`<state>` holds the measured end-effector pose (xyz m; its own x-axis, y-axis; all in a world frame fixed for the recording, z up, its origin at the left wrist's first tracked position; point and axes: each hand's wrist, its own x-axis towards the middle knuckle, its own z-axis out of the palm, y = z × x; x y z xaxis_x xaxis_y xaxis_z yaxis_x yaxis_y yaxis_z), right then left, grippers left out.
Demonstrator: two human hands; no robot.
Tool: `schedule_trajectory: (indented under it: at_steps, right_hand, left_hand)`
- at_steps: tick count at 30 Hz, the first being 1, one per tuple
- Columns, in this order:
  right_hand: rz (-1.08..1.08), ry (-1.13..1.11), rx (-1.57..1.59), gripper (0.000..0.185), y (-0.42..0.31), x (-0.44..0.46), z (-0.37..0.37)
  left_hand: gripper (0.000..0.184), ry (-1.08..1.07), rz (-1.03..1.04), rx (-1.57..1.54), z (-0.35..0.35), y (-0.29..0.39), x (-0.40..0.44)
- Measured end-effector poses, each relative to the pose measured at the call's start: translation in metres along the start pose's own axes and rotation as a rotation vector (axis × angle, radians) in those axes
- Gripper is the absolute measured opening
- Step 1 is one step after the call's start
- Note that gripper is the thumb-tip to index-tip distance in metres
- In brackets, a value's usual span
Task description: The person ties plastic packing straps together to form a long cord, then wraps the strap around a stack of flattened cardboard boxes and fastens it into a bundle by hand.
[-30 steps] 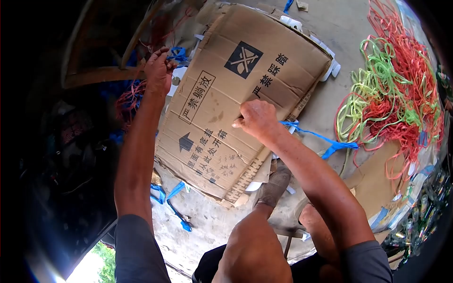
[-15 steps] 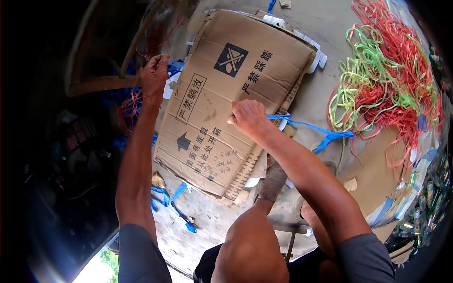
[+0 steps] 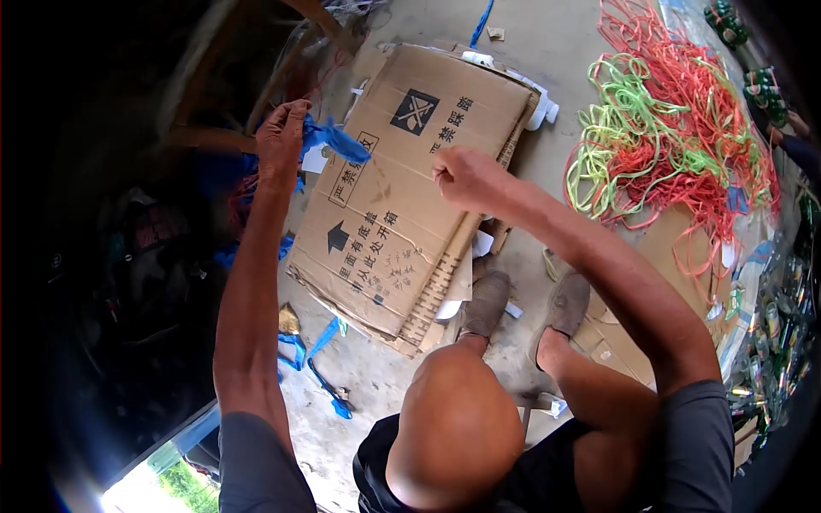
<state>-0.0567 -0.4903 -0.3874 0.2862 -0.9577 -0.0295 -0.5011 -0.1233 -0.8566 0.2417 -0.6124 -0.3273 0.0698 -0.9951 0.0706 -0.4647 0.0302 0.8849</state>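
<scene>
Your left hand [image 3: 282, 141], fingers apparently clamped on the strap [image 3: 345, 145] over the box [image 3: 402, 184], could lose it should grip slacken; your right fist [image 3: 470, 179] is closed, any contents hidden.

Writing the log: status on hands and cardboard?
Left hand holding blue strap. Right hand curled shut over cardboard. Cardboard print-side up; strap overlapping it in view.

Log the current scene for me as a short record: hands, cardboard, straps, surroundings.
Left hand: closed, apparently holding the blue strap
Right hand: closed fist over the cardboard; contact unclear
Cardboard: flat, printed face up, white pieces protruding at the edges
Blue strap: loose end over the cardboard
Right side: tangled red and green cords
</scene>
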Motion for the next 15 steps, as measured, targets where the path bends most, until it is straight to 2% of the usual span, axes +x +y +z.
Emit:
schedule_trajectory:
  at_steps: [3,4,7,10,13,14,15]
  right_hand:
    - [-0.019,-0.07,-0.005,0.013,-0.03,-0.017,-0.036]
    - [0.038,-0.095,0.118,0.014,-0.043,-0.028,-0.047]
    - [-0.033,-0.102,0.128,0.013,-0.066,-0.051,-0.068]
    - [-0.081,-0.05,0.157,0.016,-0.076,-0.068,-0.078]
    - [0.084,-0.051,0.183,0.018,-0.101,-0.091,-0.102]
    - [-0.012,0.006,0.076,0.019,-0.106,-0.099,-0.11]
    - [0.003,0.019,0.093,0.021,-0.111,-0.109,-0.116]
  left_hand:
    - [0.025,0.033,-0.036,-0.08,-0.004,0.019,-0.019]
    - [0.025,0.024,-0.053,-0.126,-0.007,0.028,-0.024]
    - [0.024,-0.007,-0.039,-0.238,-0.015,0.044,-0.027]
    - [0.028,-0.05,-0.047,-0.259,-0.027,0.061,-0.03]
    - [0.03,-0.043,-0.005,-0.376,-0.025,0.093,-0.049]
    - [0.03,-0.031,-0.005,-0.362,-0.027,0.098,-0.053]
    - [0.029,-0.019,-0.004,-0.348,-0.029,0.105,-0.058]
